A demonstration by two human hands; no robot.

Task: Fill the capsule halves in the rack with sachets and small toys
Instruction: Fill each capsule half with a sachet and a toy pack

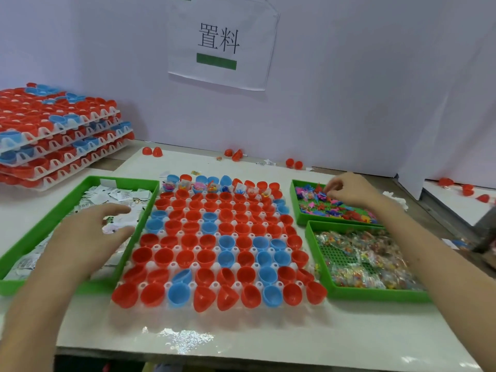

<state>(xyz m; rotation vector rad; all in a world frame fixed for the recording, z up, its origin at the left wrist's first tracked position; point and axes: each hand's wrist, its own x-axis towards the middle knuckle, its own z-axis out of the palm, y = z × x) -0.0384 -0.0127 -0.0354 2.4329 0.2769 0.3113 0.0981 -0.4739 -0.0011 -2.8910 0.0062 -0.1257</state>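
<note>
A white rack (188, 318) in the middle of the table holds rows of red and blue capsule halves (209, 237). Only the far row (214, 187) has toys and sachets inside. My left hand (88, 232) hovers with spread fingers over the green tray of white sachets (53, 218) on the left; it holds nothing that I can see. My right hand (349, 190) reaches into the far right green tray of small coloured toys (322, 208), fingers curled down among them. Whether it has a toy pinched is hidden.
A second green tray (349, 292) with clear-wrapped toy bags sits at the near right. Stacked racks of capsule halves (53, 135) stand at the far left. Loose red capsule halves (153, 151) lie along the back wall, under a paper sign (218, 41).
</note>
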